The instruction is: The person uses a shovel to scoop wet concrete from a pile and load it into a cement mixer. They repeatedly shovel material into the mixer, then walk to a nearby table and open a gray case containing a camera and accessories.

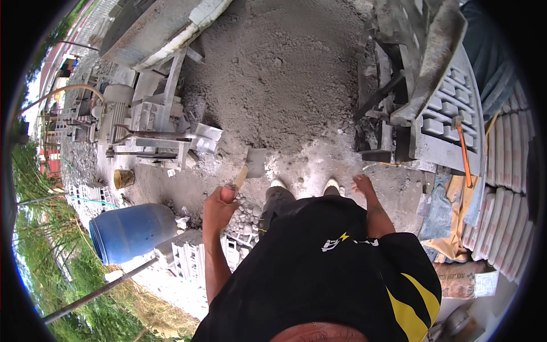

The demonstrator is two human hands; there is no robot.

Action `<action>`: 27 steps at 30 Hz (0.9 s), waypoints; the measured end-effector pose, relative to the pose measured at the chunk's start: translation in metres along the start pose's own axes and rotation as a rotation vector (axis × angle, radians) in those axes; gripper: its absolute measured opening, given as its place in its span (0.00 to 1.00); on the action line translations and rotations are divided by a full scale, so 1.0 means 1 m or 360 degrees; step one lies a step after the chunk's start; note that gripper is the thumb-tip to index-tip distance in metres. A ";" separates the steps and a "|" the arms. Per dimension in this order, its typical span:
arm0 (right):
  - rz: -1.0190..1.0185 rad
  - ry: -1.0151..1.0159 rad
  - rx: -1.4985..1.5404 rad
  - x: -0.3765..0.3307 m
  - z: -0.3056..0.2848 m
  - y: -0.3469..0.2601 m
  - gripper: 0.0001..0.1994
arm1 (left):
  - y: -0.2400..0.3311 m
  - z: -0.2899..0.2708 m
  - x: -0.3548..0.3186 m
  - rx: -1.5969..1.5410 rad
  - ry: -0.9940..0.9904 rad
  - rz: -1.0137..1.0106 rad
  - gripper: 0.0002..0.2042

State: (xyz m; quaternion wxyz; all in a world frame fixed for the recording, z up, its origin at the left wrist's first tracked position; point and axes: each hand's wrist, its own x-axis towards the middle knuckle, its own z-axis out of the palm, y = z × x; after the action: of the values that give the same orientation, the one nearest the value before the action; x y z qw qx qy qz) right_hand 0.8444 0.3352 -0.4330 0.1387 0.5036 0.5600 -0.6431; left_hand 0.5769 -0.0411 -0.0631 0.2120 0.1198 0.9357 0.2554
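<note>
The person stands at the edge of a large pile of grey sand-cement mix (279, 68). The left hand (219, 206) is closed around the top of a wooden shovel handle (239, 178); the shovel blade (256, 162) rests on the ground at the foot of the pile, just ahead of the feet. The right hand (362, 185) hangs free at the side, fingers loosely spread, gripping nothing. A block-making machine (421, 85) stands to the right, with a hammer (462, 151) lying on its mould. A blue barrel (134, 231) lies to the left. By appearance, the step in hand is positioning the shovel; a next move would likely require the right hand on the handle shaft.
</note>
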 end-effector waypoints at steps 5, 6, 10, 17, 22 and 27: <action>0.0208 0.0243 0.0093 -0.004 -0.013 0.039 0.17 | 0.003 -0.017 0.008 -0.0693 -0.0689 -0.0231 0.20; 0.0219 0.0273 0.0165 -0.012 -0.004 0.037 0.17 | -0.006 -0.023 0.007 -0.0701 -0.0654 -0.0209 0.20; 0.0180 0.0331 0.0062 -0.043 0.051 0.011 0.16 | -0.042 -0.059 0.020 -0.0725 -0.0563 -0.0099 0.19; -0.0174 0.0145 -0.0133 -0.051 0.155 -0.039 0.19 | -0.141 -0.146 0.046 -0.0950 -0.0471 -0.0119 0.18; -0.0099 0.0135 -0.0240 -0.048 0.175 -0.084 0.20 | -0.133 -0.146 0.048 -0.0810 -0.0442 -0.0102 0.19; -0.0002 -0.0210 -0.0265 -0.017 0.259 -0.169 0.31 | -0.038 -0.157 0.042 -0.0184 -0.0738 0.0601 0.25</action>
State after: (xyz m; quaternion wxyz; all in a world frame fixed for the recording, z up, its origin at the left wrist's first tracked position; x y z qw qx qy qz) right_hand 0.5996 0.1620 -0.3561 0.2162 0.4467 0.6014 -0.6261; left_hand 0.4638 -0.1268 0.0251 0.3751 0.3344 0.8075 0.3090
